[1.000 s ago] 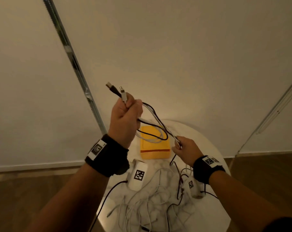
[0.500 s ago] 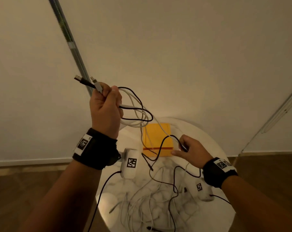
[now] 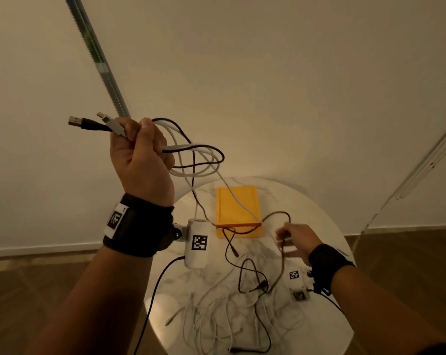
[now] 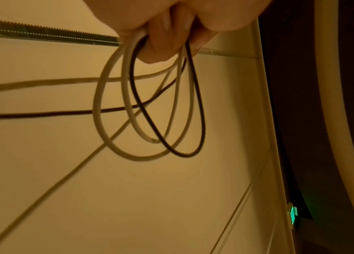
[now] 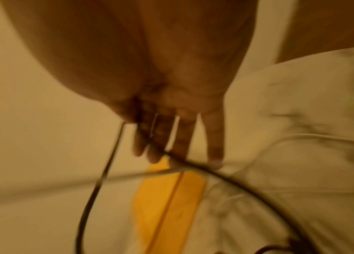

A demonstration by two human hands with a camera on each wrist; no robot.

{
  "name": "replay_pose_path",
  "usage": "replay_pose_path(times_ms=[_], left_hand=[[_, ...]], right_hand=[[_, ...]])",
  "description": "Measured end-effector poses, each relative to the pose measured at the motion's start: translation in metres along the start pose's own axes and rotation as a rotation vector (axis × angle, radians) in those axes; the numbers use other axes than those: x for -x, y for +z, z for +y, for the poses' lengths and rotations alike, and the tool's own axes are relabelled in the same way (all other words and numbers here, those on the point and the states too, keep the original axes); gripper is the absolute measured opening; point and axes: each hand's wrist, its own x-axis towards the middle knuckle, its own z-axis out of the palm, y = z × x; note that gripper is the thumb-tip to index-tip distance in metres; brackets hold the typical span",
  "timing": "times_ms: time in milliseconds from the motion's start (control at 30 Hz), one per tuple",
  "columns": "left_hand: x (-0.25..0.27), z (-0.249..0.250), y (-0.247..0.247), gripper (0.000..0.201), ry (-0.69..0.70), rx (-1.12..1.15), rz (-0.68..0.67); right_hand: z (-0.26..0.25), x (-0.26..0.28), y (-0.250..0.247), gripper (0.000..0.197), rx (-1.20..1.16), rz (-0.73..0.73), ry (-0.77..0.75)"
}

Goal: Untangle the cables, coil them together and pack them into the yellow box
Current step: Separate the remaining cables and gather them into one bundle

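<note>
Left hand (image 3: 140, 160) raised high over the table, fist closed tight round a black cable (image 3: 191, 165) and a white cable (image 3: 204, 172), both looped a few turns; two USB plugs (image 3: 94, 123) stick out past the thumb side. Left wrist view shows the coil loops (image 4: 150, 120) hanging from the curled fingers (image 4: 167, 39). Both cables trail down to the round marble table (image 3: 319, 213). Right hand (image 3: 297, 239) low over the table, just right of the yellow box (image 3: 238, 203); fingers (image 5: 184, 135) mostly straight and slightly spread, a dark cable running across them, picture blurred so cannot tell if it is pinched or just draped. Yellow box lies flat, closed, on the far side of the table, white cable crossing its lid. Loose tangle of white and black cables (image 3: 229, 311) on the near side of the table.
</note>
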Motion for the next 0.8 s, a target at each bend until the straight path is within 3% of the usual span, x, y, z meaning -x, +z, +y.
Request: replay_pose_path(times_ms=[100, 167, 267, 367, 500, 633, 800], left_hand=[[-0.006, 0.009, -0.001, 0.030, 0.052, -0.001, 0.019], [-0.010, 0.014, -0.002, 0.029, 0.074, -0.009, 0.042], [-0.014, 0.018, -0.005, 0.028, 0.091, -0.010, 0.089], [-0.015, 0.016, -0.006, 0.027, 0.081, -0.033, 0.062], [-0.009, 0.008, 0.001, 0.028, 0.123, -0.084, -0.079], [-0.008, 0.013, 0.007, 0.029, 0.241, -0.163, -0.168], [-0.018, 0.044, 0.012, 0.025, 0.334, -0.083, -0.176]], right_hand=[[0.038, -0.022, -0.028, 0.034, 0.458, 0.164, 0.146], [0.055, -0.019, -0.044, 0.032, 0.868, 0.197, 0.164], [0.070, -0.013, -0.064, 0.034, 1.166, 0.191, 0.212], [0.073, -0.012, -0.065, 0.037, 1.195, 0.190, 0.195], [0.054, -0.017, -0.044, 0.067, 1.104, 0.098, 0.147], [0.034, -0.024, -0.023, 0.078, 0.985, -0.004, -0.012], [0.038, -0.018, -0.005, 0.084, 1.055, -0.146, -0.206]])
